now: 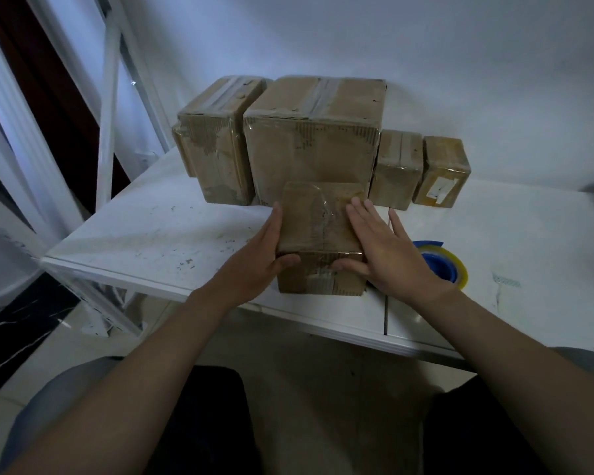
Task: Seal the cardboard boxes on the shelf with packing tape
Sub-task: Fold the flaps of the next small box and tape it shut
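Head view: left hand [264, 248] clasps the small box [319, 234] side; right hand [388, 248] lies flat, fingers spread, on its taped top, tape roll [443, 265] just beside it.

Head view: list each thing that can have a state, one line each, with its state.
Front box: closed, clear tape over the top.
Back boxes: four, all closed and taped.
Tape roll: lying flat on the shelf, unheld.
Left hand: gripping the front box's left side.
Right hand: flat, pressing the box top.

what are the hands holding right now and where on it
Both hands are on the front cardboard box: the left hand grips its left side, and the right hand lies flat on its top right.
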A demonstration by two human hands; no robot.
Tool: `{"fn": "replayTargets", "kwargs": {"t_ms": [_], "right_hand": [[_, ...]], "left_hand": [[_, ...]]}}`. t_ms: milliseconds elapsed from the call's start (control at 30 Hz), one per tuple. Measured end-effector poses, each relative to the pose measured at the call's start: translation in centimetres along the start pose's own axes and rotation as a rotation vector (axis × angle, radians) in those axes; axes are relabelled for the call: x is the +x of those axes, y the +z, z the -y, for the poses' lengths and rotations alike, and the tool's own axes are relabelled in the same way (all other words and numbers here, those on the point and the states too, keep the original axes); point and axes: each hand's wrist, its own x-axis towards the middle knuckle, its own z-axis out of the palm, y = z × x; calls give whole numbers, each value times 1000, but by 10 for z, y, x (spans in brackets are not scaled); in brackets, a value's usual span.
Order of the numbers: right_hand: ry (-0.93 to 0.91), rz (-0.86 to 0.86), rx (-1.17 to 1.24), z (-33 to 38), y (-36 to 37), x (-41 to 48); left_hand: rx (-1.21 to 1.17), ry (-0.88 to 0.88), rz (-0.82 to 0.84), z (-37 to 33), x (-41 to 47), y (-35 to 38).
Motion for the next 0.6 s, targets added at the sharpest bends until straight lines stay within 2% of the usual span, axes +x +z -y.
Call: {"fn": "replayTargets", "kwargs": {"t_ms": [67,133,300,400,600], "right_hand": [[43,9,2,0,-2,-4],[79,15,-32,1,-5,-8],[115,3,-119,6,-7,-11],[125,12,-124,10,-6,-9],[87,24,-92,19,-4,-8]], "left_hand": [[67,-90,-46,5,-7,-1],[110,-137,-166,11,-13,-4],[21,-67,-485,9,-23,-5],[56,-66,-560,5,-22,-2],[12,-178,-640,8,-21,-5]]}}
